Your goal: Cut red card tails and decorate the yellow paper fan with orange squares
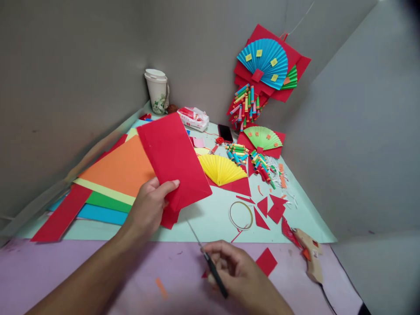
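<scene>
My left hand [152, 202] pinches the lower part of a red paper sheet [175, 159], thumb on top, holding it raised and tilted above the table. Another red piece [170, 218] hangs just beneath that sheet. In my right hand [229, 267] is a pair of black-handled scissors [211, 269], its thin blades pointing up and left toward the red paper but apart from it. To the left lies a stack of coloured paper with an orange sheet [121, 164] uppermost. A yellow folded fan [221, 169] rests behind the raised sheet.
A glue gun [310, 253] lies at the right. Beside red scraps [277, 210] sits a tape roll [241, 215]. Small paper rolls [260, 166], a green fan [263, 138] and a phone [225, 133] are farther back. A lidded cup [156, 92] stands at the back left; a fan decoration [264, 61] hangs against the wall.
</scene>
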### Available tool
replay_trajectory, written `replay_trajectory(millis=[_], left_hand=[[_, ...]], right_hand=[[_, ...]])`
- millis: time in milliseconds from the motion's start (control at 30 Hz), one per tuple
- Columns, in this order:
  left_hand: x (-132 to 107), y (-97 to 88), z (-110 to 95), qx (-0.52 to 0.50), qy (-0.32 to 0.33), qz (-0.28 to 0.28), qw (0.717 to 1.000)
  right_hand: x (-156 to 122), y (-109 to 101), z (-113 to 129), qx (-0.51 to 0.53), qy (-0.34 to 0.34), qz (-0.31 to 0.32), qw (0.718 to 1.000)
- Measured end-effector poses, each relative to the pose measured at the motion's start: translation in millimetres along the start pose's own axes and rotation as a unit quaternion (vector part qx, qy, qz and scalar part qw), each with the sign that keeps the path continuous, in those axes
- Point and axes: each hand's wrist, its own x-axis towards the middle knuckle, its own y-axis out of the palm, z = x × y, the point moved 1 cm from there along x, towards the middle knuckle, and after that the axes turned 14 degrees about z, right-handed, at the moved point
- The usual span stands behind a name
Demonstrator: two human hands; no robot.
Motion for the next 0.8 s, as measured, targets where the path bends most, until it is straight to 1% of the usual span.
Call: replay_trajectory(millis=[167, 267, 333, 400, 467, 633, 700, 800], left_hand=[[2, -4.6, -3, 0.052, -0.042, 0.055, 0.996], [1, -5.6, -2, 0.068, -0.050, 0.075, 0.994], [0, -5.6, -2, 0.073, -0.051, 0.083, 0.993], [-1, -5.4, -1, 0.077, -0.056, 0.091, 0.991], [-2, -5.2, -1, 0.081, -0.060, 0.095, 0.990], [-3, -4.5, 2, 0.083, -0.055, 0.098, 0.990], [-3, -4.3, 3, 0.083, -0.052, 0.090, 0.991], [-4, -3.3, 3, 0.075, -0.043, 0.065, 0.994]], right_hand=[[-29, -35, 32, -0.051, 0.006, 0.025, 0.998], [-34, -50, 47, -0.063, -0.008, 0.041, 0.997], [-32, -56, 52, -0.063, -0.023, 0.041, 0.997], [-29, -60, 50, -0.060, -0.024, 0.042, 0.997], [-25, -62, 44, -0.048, -0.010, 0.047, 0.998], [-21, -60, 31, 0.028, 0.012, 0.079, 0.996], [-19, -59, 31, 0.042, 0.015, 0.079, 0.996], [-17, -59, 32, 0.037, 0.022, 0.070, 0.997]])
